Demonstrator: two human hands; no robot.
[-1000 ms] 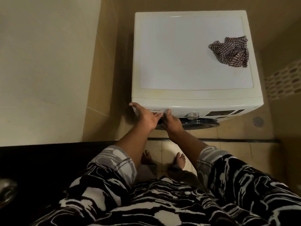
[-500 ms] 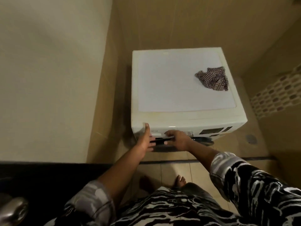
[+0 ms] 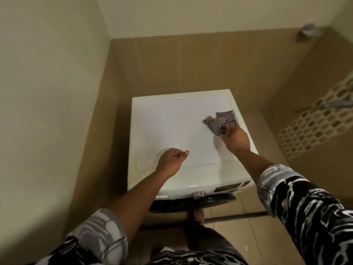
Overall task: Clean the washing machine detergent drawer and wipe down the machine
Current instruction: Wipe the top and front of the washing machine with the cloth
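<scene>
The washing machine point(image 3: 172, 123) stands in a tiled corner. On the right rear of its white top, the right hand point(image 3: 236, 139) pinches the near edge of a crumpled checked cloth point(image 3: 221, 119) with curled fingers. The left hand point(image 3: 170, 159) hangs over the front left of the top, fingers curled in and thumb forward, holding nothing. Below the forearms the front panel shows a knob point(image 3: 198, 194) above the dark door rim point(image 3: 215, 200), and the left forearm hides most of the panel's left end.

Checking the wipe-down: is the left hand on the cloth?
No, the left hand is over the machine, well apart; the right hand grips the cloth.
</scene>
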